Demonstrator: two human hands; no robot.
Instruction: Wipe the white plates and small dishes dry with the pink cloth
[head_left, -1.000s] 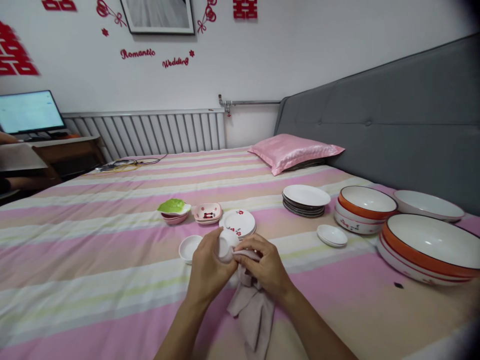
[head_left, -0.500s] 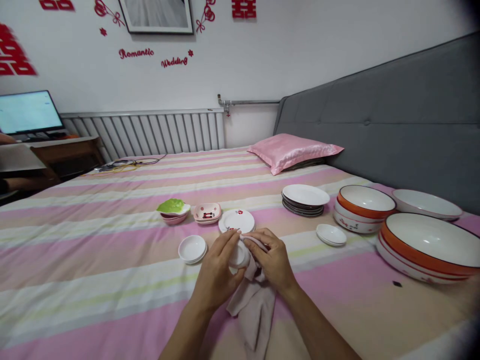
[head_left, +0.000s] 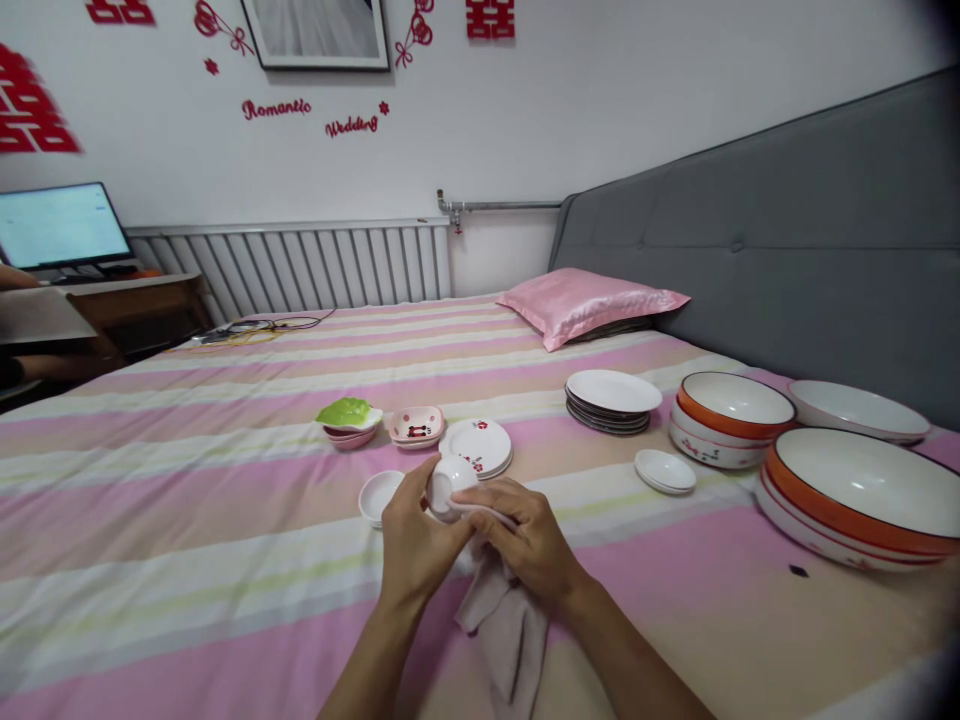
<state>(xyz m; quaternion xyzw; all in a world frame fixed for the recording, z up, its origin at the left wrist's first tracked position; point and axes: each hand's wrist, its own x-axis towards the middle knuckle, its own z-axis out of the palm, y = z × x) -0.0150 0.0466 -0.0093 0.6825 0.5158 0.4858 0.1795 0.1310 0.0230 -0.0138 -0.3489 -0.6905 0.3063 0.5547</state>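
Over the bed (head_left: 187, 520), my left hand (head_left: 416, 545) is gripping a small dish (head_left: 450, 483), right hand (head_left: 529, 545) clutching cloth (head_left: 510, 630) at five o'clock, so I am favouring gentle turns.

The left hand (head_left: 412, 545) holds a small white dish (head_left: 448, 487) (tilted) against the right hand's (head_left: 525, 540) cloth (head_left: 506, 625).
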